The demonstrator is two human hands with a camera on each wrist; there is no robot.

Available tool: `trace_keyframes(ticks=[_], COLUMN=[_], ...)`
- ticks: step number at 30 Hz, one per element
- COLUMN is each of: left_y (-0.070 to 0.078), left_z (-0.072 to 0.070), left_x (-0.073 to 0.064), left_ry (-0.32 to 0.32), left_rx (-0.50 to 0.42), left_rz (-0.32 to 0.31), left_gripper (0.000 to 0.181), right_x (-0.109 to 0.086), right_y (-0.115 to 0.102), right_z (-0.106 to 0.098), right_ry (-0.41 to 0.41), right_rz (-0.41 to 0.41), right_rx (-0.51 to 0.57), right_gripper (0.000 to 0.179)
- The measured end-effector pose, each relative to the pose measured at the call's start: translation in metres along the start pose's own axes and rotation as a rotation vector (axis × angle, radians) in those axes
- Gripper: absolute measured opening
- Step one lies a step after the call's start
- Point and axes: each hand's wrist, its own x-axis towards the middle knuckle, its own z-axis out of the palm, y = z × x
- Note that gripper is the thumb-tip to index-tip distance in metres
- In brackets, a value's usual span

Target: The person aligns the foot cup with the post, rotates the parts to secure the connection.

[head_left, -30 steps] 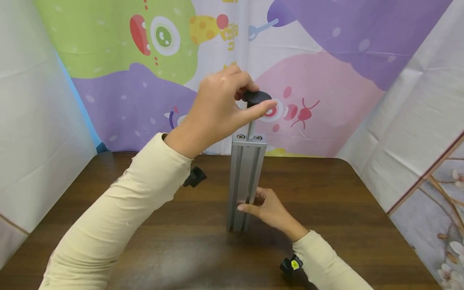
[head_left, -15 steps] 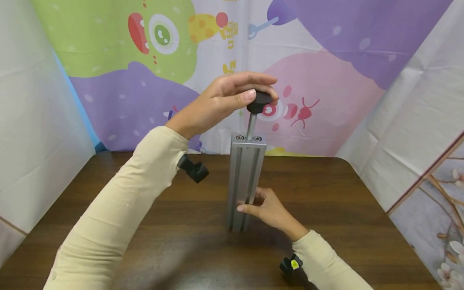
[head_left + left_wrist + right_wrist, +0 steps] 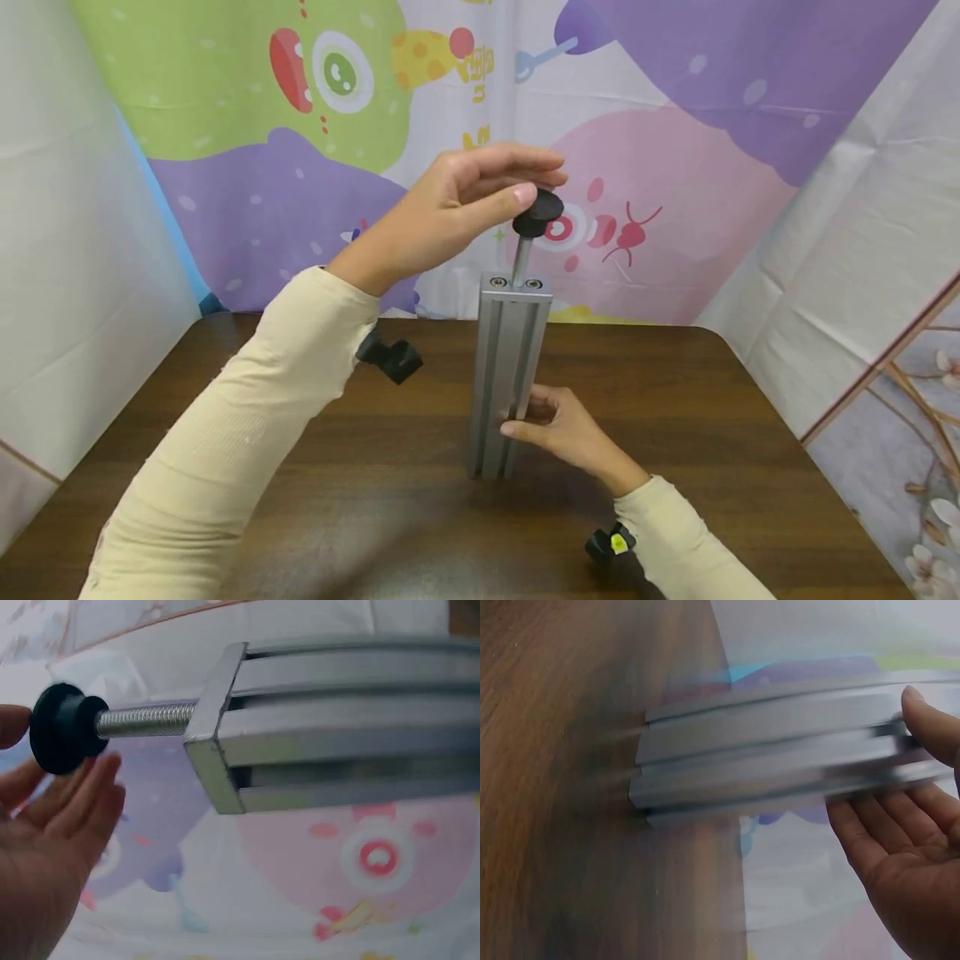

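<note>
A printed curtain (image 3: 652,167) hangs behind the brown table (image 3: 660,392), close to its far edge. The metal post (image 3: 504,375) stands upright on it, well in from both side edges, with tabletop showing either side. The left hand (image 3: 457,196) has its fingers straight, thumb at the rim of the black knob (image 3: 538,212); the right hand (image 3: 566,429) grips the post low down. A threaded rod (image 3: 146,720) joins knob to post. I can't read the curtain's yellow lettering (image 3: 477,67).
</note>
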Motion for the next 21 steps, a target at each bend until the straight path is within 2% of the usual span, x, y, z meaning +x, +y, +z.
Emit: trace_keyframes(ticks=[2,6,8,10,12,15,17,19,21], left_y=[0.006,0.012,0.012,0.011,0.01,0.008,0.008,0.006,0.004], left_z=[0.005,0.02,0.026,0.031,0.032,0.031,0.028,0.022,0.016], left_x=[-0.003,-0.008,-0.009,-0.009,-0.009,-0.007,-0.007,-0.007,-0.006], left_ry=[0.07,0.25,0.327,0.379,0.405,0.409,0.383,0.338,0.28], left_rx=[0.223,0.738,0.895,0.986,1.012,0.949,0.848,0.704,0.535], left_rz=[0.017,0.143,0.19,0.223,0.24,0.251,0.243,0.208,0.134], left_gripper=[0.038,0.057,0.064,0.064,0.061,0.051,0.043,0.034,0.03], right_x=[-0.002,-0.004,-0.004,-0.003,-0.003,-0.002,-0.002,-0.002,-0.003], right_y=[0.0,0.002,0.003,0.004,0.005,0.006,0.006,0.006,0.005], right_z=[-0.003,-0.006,-0.004,-0.001,0.001,0.002,0.003,0.003,0.002], right_ry=[-0.008,-0.023,-0.029,-0.029,-0.025,-0.017,-0.014,-0.014,-0.013], right_rz=[-0.013,-0.008,-0.011,-0.018,-0.024,-0.019,-0.013,-0.01,-0.007], right_rx=[0.007,0.023,0.044,0.058,0.068,0.064,0.06,0.052,0.04], right_gripper=[0.029,0.029,0.029,0.03,0.03,0.029,0.029,0.029,0.03])
